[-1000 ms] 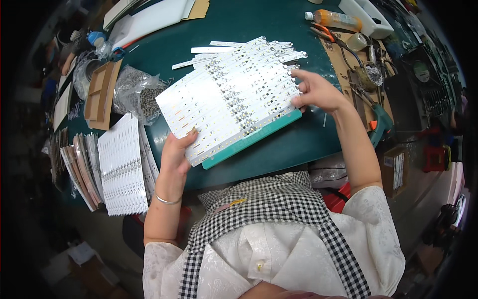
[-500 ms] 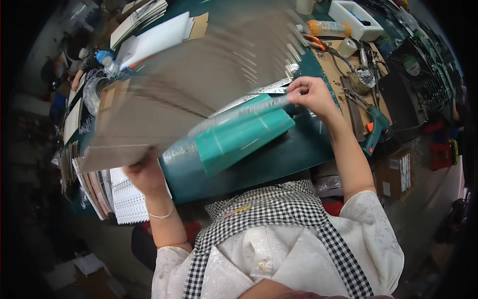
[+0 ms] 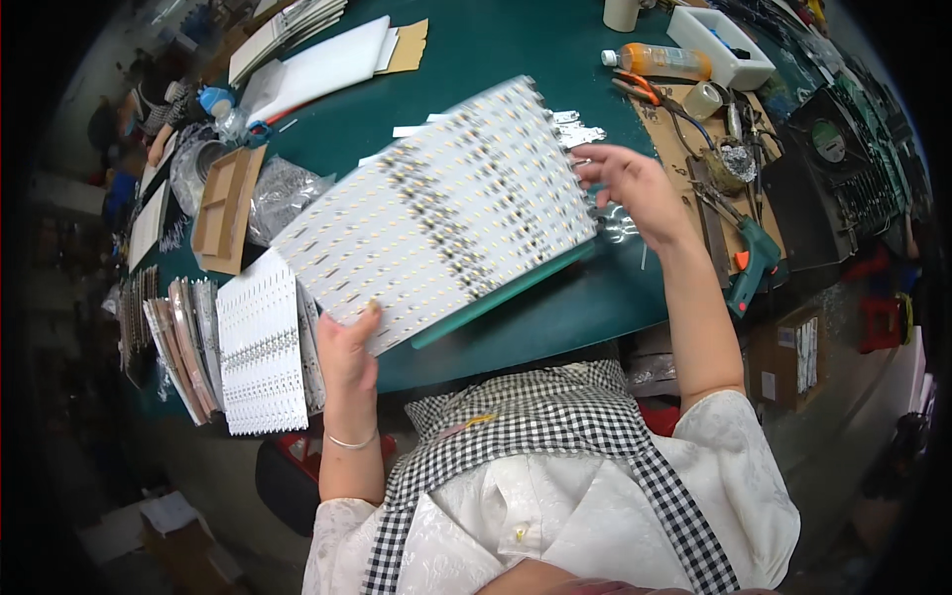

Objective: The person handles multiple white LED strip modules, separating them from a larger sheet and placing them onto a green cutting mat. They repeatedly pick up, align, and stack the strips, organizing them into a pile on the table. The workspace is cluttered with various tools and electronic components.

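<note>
A worker's left hand (image 3: pixel 347 347) grips a white board (image 3: pixel 436 213) at its 7 o'clock corner, thumb pressed flat on the face, the other fingers out of sight beneath. The right hand (image 3: pixel 625 188) stands at 3 o'clock, fingers loosely spread and slightly curled beside the board's far end; whether a fingertip touches that edge cannot be told.

Half a second earlier, the board is a blur swung out toward 10 o'clock with its grey-brown back showing. Now it lies over the green block (image 3: pixel 496 299), dotted face up, the block peeking out at 5 o'clock. The change appears to leave the hold to the left hand, with the right no longer pinching and seemingly free at the ragged end. A slight blur suggests the board is not quite at rest.

Around the board on the dark green table (image 3: pixel 595 297), loose strips (image 3: pixel 580 129) poke out at 2 o'clock, similar panels (image 3: pixel 263 347) stand at 8 o'clock, a clear bag (image 3: pixel 290 203) slumps at 9 o'clock and a glue gun (image 3: pixel 756 260) lies between 3 and 4 o'clock.
</note>
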{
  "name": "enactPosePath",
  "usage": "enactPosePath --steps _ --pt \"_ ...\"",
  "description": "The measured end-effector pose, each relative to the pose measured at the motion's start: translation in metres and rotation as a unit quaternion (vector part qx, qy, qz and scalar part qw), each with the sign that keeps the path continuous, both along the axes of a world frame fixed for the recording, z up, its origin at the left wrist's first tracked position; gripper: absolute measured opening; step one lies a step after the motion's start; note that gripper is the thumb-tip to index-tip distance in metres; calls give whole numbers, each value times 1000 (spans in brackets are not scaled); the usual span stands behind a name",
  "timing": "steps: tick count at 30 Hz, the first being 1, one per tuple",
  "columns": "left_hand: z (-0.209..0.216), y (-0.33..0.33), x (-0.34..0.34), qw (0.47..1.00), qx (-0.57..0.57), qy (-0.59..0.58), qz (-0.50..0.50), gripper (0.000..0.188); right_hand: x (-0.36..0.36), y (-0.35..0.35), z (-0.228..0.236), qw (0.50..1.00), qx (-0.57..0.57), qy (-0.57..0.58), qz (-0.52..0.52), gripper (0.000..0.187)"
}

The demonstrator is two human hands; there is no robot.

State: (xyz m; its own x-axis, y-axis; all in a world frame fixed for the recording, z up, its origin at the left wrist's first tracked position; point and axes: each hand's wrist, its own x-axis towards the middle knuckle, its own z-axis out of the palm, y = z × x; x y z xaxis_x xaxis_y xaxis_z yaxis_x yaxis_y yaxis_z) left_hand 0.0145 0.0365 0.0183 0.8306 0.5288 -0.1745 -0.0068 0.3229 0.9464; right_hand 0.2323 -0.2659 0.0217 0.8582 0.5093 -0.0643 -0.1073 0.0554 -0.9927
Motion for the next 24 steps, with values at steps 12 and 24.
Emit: enactPosePath --steps 12,24 --pt "-19 -3 17 996 37 13 -79 57 8 18 -10 995 -71 1 66 35" --pt "5 -8 18 994 85 -19 -64 46 9 5 4 988 -93 -48 111 39"
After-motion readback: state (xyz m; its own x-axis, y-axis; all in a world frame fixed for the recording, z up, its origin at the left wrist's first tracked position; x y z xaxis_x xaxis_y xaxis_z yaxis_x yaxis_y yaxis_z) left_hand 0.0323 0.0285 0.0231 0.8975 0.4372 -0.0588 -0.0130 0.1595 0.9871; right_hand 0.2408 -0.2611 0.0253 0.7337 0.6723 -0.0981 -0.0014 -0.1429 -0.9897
